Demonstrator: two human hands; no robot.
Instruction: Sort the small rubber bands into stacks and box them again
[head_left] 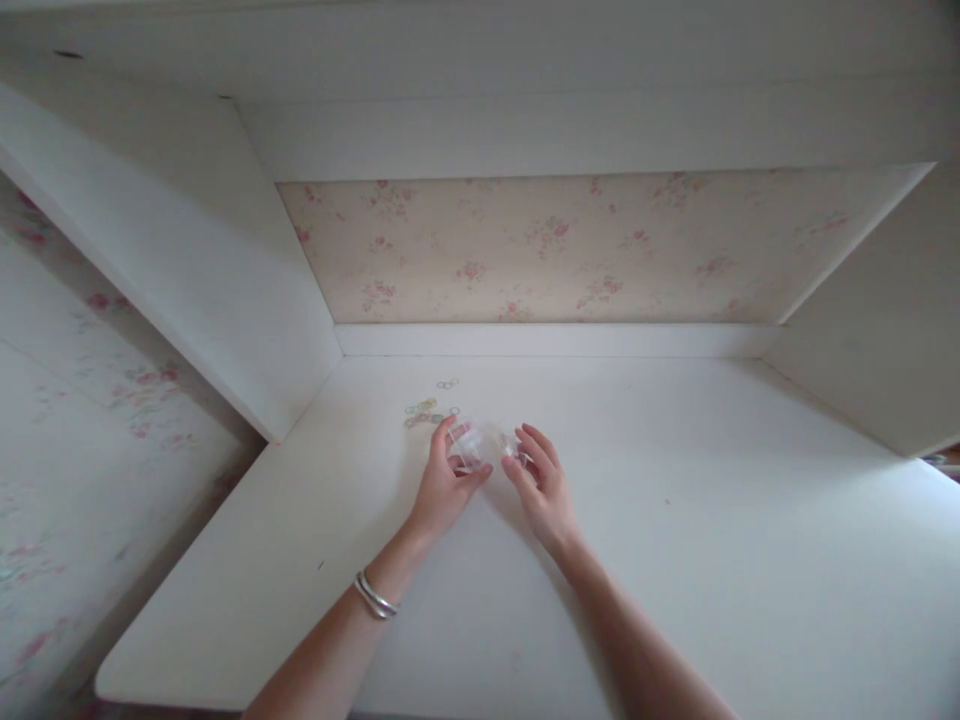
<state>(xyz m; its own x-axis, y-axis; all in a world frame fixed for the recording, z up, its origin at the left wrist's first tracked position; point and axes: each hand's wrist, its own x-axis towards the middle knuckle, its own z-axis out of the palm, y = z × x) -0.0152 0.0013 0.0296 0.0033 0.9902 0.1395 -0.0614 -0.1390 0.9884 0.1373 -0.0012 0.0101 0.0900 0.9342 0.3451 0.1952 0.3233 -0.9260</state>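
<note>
My left hand (pixel 441 492), with silver bangles on its wrist, is closed round a small clear plastic container (pixel 470 450), thumb on the near side. To its right, my right hand (pixel 546 492) has its fingers curled on a small clear, crinkled-looking plastic piece (pixel 511 443); its exact kind cannot be made out. Just beyond my left fingers lies a cluster of small coloured rings (pixel 423 408), yellowish, greenish and darker. A few thin pale rings (pixel 448 384) lie farther back on the white desk (pixel 675 600).
White side panels stand at the left (pixel 172 230) and the right (pixel 855 330), with a shelf (pixel 525 60) overhead. Floral wallpaper (pixel 547 250) covers the back. A tiny dark sliver (pixel 321 565) lies on the desk at left, a small speck (pixel 667 502) at right.
</note>
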